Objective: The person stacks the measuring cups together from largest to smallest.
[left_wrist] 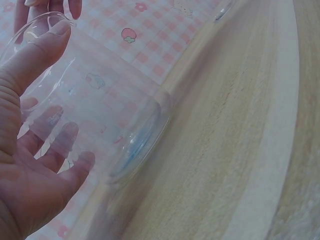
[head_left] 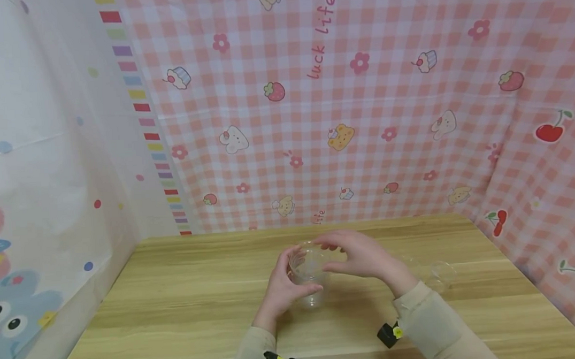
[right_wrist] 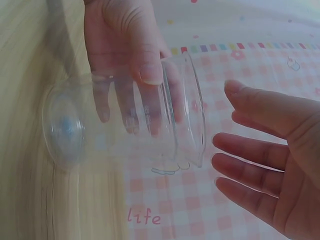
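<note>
A clear beaker point(head_left: 312, 269) stands at the middle of the table, and my left hand point(head_left: 284, 291) grips it from the left side. In the left wrist view the thumb lies near the rim of the beaker point(left_wrist: 115, 95), while the fingers pass behind its wall. Two rims and a pouring lip show on the beaker point(right_wrist: 107, 137) in the right wrist view, so it looks like one beaker nested in another. My right hand point(right_wrist: 272, 155) is just off the rim, thumb and fingers spread apart, holding nothing.
Another clear glass vessel point(head_left: 443, 274) is on the wooden table point(head_left: 191, 301) to the right, with a fainter transparent shape beside it. A pink checked cloth point(head_left: 304, 125) hangs behind the table, and patterned cloth covers both sides.
</note>
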Tool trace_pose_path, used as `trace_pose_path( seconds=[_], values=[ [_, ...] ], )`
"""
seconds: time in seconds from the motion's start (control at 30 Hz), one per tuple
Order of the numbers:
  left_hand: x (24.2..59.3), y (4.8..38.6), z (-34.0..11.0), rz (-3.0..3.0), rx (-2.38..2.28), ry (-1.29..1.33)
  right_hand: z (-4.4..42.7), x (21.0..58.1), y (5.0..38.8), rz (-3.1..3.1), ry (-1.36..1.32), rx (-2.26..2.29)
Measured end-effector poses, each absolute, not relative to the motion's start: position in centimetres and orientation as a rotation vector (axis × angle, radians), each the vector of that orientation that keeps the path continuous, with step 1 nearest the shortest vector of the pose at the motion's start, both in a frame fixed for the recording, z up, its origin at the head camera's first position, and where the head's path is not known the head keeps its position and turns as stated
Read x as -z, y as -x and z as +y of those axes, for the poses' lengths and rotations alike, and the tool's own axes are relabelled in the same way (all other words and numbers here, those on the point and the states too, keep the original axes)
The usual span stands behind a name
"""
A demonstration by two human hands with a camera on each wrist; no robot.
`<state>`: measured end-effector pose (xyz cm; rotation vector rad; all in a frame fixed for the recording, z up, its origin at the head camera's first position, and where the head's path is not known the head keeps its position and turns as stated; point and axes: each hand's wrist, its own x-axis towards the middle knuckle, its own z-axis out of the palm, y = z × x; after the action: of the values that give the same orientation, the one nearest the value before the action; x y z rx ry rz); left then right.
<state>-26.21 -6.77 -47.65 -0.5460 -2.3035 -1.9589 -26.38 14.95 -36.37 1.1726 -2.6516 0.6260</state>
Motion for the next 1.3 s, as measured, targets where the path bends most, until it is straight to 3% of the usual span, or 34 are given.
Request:
trace_pose_path(
  seconds=[0.47,0.77,1.03,1.3],
  values=[
    [47.5,26.1,-6.7,-2.289,1.987,0.548,16.8,37.1,26.0,-2.495,-1.152,-0.575],
    [44.5,24.3,-6.7,-2.304,1.982,0.55,18.3,38.1,26.3,-2.439,-1.118,-0.432],
    [47.3,25.9,-6.6,-2.312,1.956,0.503,19.5,38.5,26.1,-2.429,-1.097,-0.35],
    [47.7,26.2,-6.6,-2.329,1.938,0.495,21.2,39.1,25.8,-2.51,-1.07,-0.341]
  ],
)
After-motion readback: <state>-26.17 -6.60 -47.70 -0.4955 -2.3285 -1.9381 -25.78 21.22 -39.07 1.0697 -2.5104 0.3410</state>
